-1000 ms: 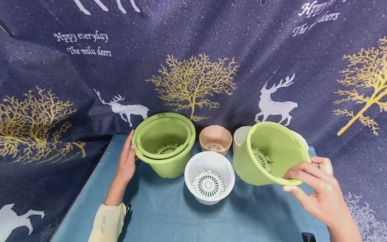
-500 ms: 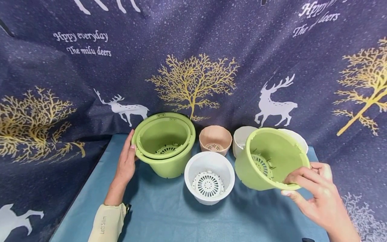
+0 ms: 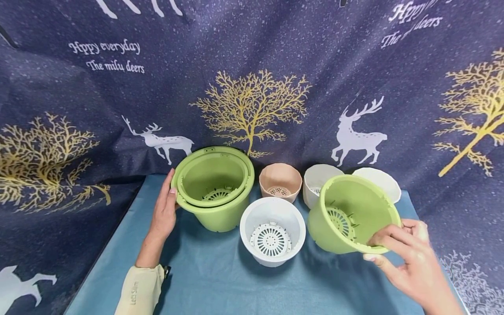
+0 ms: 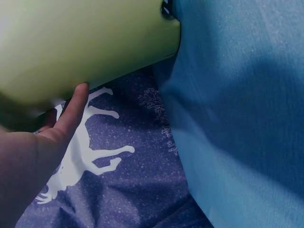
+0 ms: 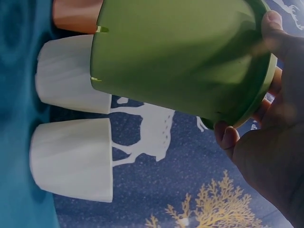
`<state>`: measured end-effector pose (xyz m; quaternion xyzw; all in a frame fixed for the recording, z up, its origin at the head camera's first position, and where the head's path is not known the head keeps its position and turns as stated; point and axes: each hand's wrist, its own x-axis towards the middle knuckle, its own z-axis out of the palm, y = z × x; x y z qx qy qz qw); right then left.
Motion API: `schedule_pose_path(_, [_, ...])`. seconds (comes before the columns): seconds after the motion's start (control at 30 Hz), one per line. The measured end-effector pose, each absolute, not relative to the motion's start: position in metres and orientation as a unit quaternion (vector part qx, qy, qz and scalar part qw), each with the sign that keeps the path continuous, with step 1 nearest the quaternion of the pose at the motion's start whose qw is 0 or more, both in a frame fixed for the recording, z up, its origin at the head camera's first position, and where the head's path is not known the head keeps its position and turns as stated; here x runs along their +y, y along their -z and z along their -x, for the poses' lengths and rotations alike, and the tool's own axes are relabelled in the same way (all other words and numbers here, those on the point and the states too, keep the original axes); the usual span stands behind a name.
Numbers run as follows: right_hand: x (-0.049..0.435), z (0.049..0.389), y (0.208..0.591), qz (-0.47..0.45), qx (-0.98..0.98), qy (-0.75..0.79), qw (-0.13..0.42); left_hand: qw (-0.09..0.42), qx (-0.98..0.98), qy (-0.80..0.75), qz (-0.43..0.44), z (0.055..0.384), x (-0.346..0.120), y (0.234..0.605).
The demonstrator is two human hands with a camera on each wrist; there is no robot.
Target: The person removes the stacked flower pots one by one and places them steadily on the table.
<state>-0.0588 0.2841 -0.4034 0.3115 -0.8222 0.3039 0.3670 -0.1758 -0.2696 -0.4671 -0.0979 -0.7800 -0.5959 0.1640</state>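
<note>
In the head view my right hand (image 3: pixel 407 258) grips the rim of a green plastic flowerpot (image 3: pixel 327 223), fingers inside and thumb outside. This pot is tilted, its slotted base visible within. The right wrist view shows the same green pot (image 5: pixel 175 57) held off the table, near two white pots. On the left stands a pair of nested green flowerpots (image 3: pixel 220 218), one inside the other. My left hand (image 3: pixel 163 212) rests against the left side of their rim; in the left wrist view an extended finger (image 4: pixel 73 109) touches the outer wall.
A white slotted flowerpot (image 3: pixel 253 218) stands between the green ones. Along the back are a small peach pot (image 3: pixel 271 175) and two faceted white pots (image 3: pixel 315 175) (image 3: pixel 383 179). A dark printed cloth (image 3: pixel 252 39) hangs behind the blue-covered table (image 3: pixel 252 293).
My right hand has lowered the single green flowerpot slightly toward the table's front, uncovering more of the white pots behind it. My left hand and the nested pots have stayed put.
</note>
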Motion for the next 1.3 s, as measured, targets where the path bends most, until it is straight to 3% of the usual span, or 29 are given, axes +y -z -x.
schedule_pose_path(0.53, [0.29, 0.052, 0.424, -0.299, -0.841, -0.3, 0.337, 0.159, -0.782, 0.594, 0.098, 0.174, -0.271, 0.466])
schedule_pose_path(1.3, [0.293, 0.053, 0.453, -0.309, -0.843, -0.284, 0.336, 0.159, -0.784, 0.592, 0.094, 0.174, -0.271, 0.467])
